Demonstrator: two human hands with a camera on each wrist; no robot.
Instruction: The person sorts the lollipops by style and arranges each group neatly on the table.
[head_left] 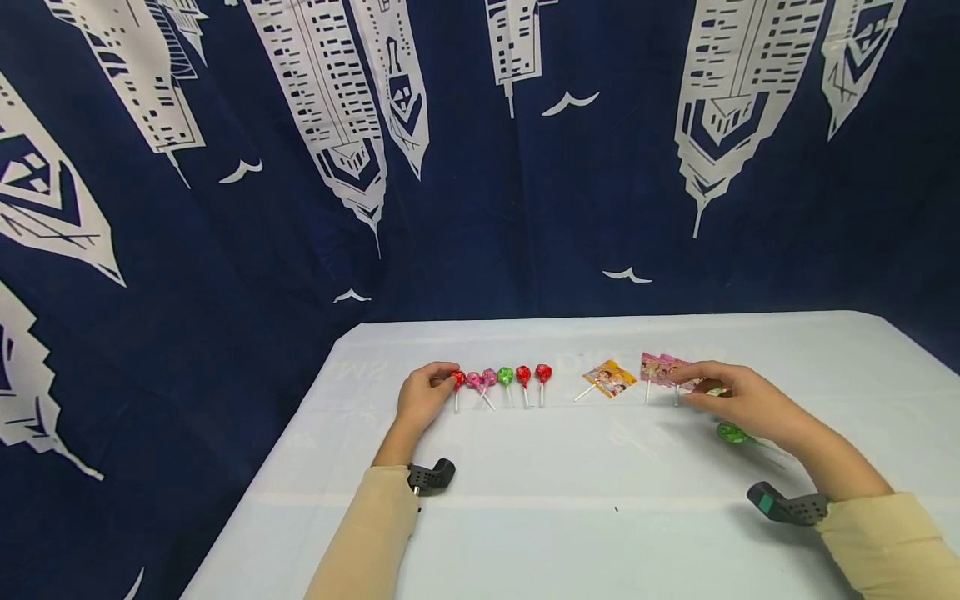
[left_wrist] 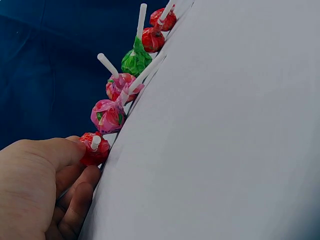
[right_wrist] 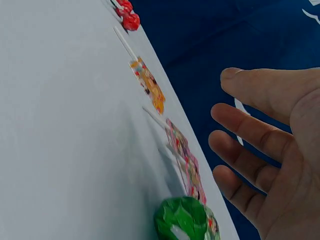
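At the left end of a row of round wrapped lollipops, my left hand (head_left: 422,402) pinches a red lollipop (left_wrist: 93,152) by its head between thumb and fingers. Its white stick points toward me. Beside it run two pink lollipops (head_left: 474,381) with crossing sticks, a green lollipop (head_left: 506,375) and two red lollipops (head_left: 543,372). Over on the right, my right hand (head_left: 738,402) hovers above pink flat-wrapped lollipops (head_left: 651,367), partly covering them in the head view. Its fingers are spread and hold nothing. Below its palm lies a larger green-wrapped lollipop (right_wrist: 181,217).
An orange flat-wrapped lollipop (head_left: 611,378) lies between the round row and the pink ones. Everything rests on a white-covered table (head_left: 540,467). A dark blue curtain (head_left: 480,242) with white building prints hangs behind the table's far edge.
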